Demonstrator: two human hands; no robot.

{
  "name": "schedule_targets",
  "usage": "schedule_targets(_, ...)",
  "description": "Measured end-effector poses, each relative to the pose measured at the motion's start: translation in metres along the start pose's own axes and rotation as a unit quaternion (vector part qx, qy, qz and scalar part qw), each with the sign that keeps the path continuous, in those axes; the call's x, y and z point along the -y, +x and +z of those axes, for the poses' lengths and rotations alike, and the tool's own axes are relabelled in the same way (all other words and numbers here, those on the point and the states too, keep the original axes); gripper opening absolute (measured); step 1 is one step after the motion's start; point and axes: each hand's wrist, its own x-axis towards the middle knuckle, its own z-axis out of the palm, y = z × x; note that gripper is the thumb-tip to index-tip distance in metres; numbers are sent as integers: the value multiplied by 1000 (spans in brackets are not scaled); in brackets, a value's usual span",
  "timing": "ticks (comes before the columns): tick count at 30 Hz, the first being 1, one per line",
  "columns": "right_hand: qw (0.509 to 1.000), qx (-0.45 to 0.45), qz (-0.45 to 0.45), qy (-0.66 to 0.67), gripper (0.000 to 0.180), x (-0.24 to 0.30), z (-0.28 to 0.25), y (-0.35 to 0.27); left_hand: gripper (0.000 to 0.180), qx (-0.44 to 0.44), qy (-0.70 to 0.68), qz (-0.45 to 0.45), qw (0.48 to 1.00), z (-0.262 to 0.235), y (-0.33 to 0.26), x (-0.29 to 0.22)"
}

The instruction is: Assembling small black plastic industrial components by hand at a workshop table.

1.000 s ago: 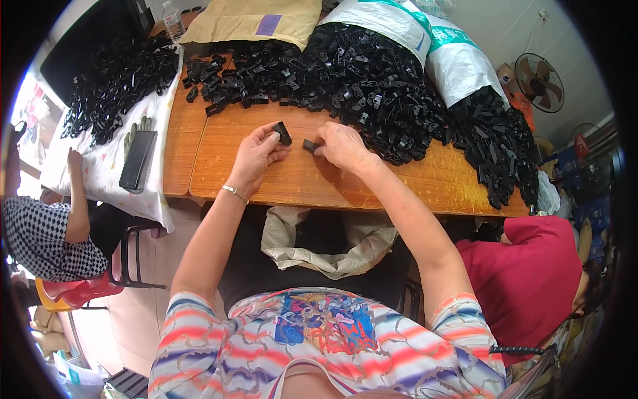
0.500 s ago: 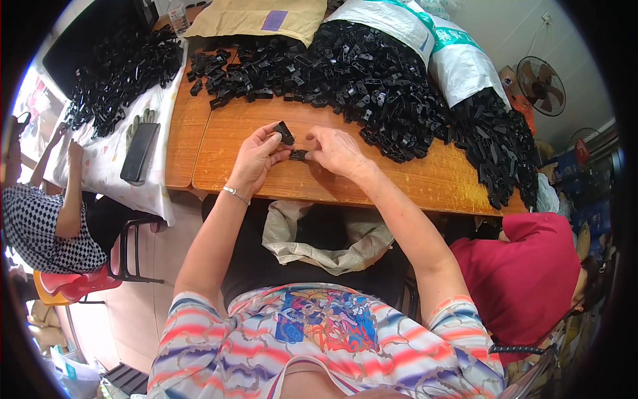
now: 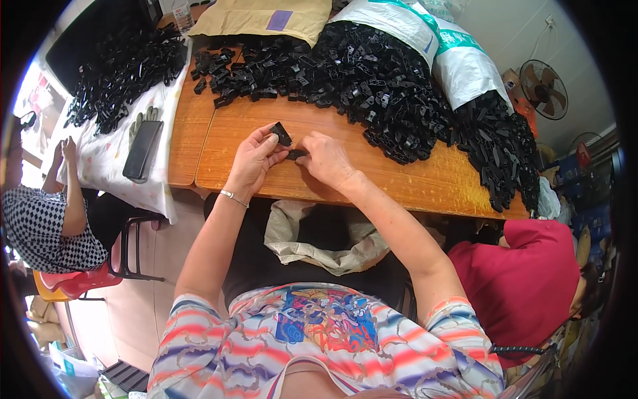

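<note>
Over the front part of the wooden table (image 3: 266, 178), my left hand (image 3: 250, 163) pinches a small black plastic part (image 3: 282, 134) between thumb and fingers. A second black plastic piece (image 3: 296, 154) lies between my two hands, near the left fingertips. My right hand (image 3: 327, 158) has its fingers closed on this second piece, partly covering it. Beyond my hands spreads a big heap of similar black plastic parts (image 3: 379, 86). How the two pieces are shaped in detail is too small to tell.
An open woven sack (image 3: 319, 258) sits at my lap below the table edge. White sacks (image 3: 465, 73) and a tan sack (image 3: 259, 20) lie at the back. People sit on the left and right. A dark phone-like slab (image 3: 143, 150) rests on the left cloth-covered table.
My right hand has shifted slightly left, closer to my left hand, and its fingers have drawn in over the second piece. The left hand still holds its part.
</note>
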Motion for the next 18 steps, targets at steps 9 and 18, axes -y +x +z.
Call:
schedule_targets(9, 963, -152, 56, 214, 20, 21, -27, -3, 30, 47, -33, 26, 998, 5, -7, -4)
schedule_targets(18, 882, -234, 105, 396, 18, 36, -24, -8, 29, 70, -67, 31, 995, 18, -6, 5)
